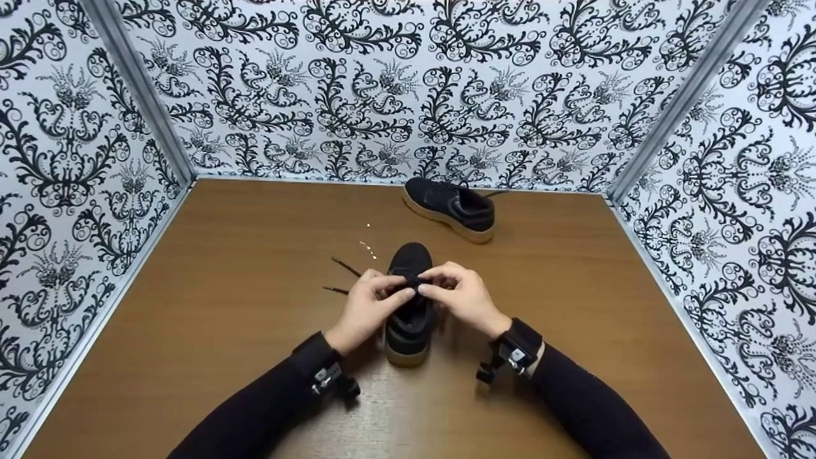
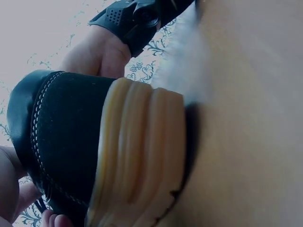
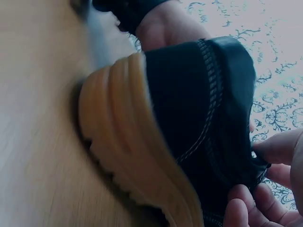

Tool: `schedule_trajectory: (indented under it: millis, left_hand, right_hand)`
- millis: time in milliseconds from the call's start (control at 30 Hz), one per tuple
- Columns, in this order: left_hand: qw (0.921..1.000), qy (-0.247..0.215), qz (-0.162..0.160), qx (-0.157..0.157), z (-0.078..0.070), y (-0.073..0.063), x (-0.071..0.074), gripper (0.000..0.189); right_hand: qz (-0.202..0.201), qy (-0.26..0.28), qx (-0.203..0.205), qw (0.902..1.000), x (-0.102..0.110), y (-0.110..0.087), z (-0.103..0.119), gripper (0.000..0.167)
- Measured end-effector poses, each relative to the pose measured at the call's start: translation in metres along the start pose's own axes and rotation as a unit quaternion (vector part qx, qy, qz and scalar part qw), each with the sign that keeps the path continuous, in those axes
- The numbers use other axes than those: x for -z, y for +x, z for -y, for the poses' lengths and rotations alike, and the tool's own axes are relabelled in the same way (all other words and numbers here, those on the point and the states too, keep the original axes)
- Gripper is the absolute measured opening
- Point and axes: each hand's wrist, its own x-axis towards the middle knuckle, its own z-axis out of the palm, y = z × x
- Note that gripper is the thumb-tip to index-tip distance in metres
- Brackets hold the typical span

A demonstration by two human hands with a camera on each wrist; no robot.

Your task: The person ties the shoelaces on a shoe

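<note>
A dark shoe [image 1: 410,255] with a tan sole stands upright on the table, its toe pointing away from me. Over its lacing, the left hand [image 1: 368,312] and right hand [image 1: 466,298] almost meet, thumbs and fingertips pinching the black shoelace. The fingers hide the pinched part. Two loose lace ends [image 1: 345,266] stick out left of the shoe, past the left hand. Both wrist views show the heel close up, with the ridged sole [image 2: 142,142] and white stitching. In the right wrist view, the thumb and fingers [image 3: 240,198] are at the shoe's upper edge.
A second dark shoe [image 1: 449,207] with a tan sole stands at the back, turned sideways, a lace trailing behind it. Small light specks [image 1: 368,247] show on the brown table [image 1: 255,255]. Patterned wall panels [image 1: 382,95] enclose the back and both sides.
</note>
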Motion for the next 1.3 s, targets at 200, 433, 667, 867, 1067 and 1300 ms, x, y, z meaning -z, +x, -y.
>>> schedule_trajectory:
  millis: [200, 433, 667, 867, 1067, 1300]
  left_hand:
    - [0.9989, -0.043, -0.015, -0.004, 0.000, 0.011, -0.011, 0.013]
    - [0.9914, -0.124, -0.036, 0.022, 0.000, 0.015, -0.012, 0.009]
    - [0.9790, -0.191, -0.037, 0.063, -0.003, 0.018, 0.000, 0.014]
    - [0.9712, -0.218, -0.051, 0.082, -0.007, 0.025, 0.019, 0.026]
    - [0.9614, -0.245, -0.059, 0.111, -0.007, 0.034, 0.041, 0.023]
    - [0.9409, -0.298, -0.090, 0.133, 0.000, 0.043, 0.062, 0.015]
  right_hand:
    - [-0.002, 0.094, -0.059, 0.9938, -0.003, 0.005, 0.000, 0.018]
    - [-0.016, 0.239, -0.116, 0.9639, -0.006, 0.007, -0.005, 0.005]
    - [-0.046, 0.378, -0.119, 0.9171, 0.008, 0.011, -0.001, 0.013]
    - [-0.083, 0.406, -0.112, 0.9030, 0.029, 0.018, -0.006, 0.016]
    - [-0.125, 0.460, -0.103, 0.8730, 0.050, 0.024, -0.016, 0.009]
    - [-0.187, 0.484, -0.102, 0.8486, 0.075, 0.030, -0.029, 0.006]
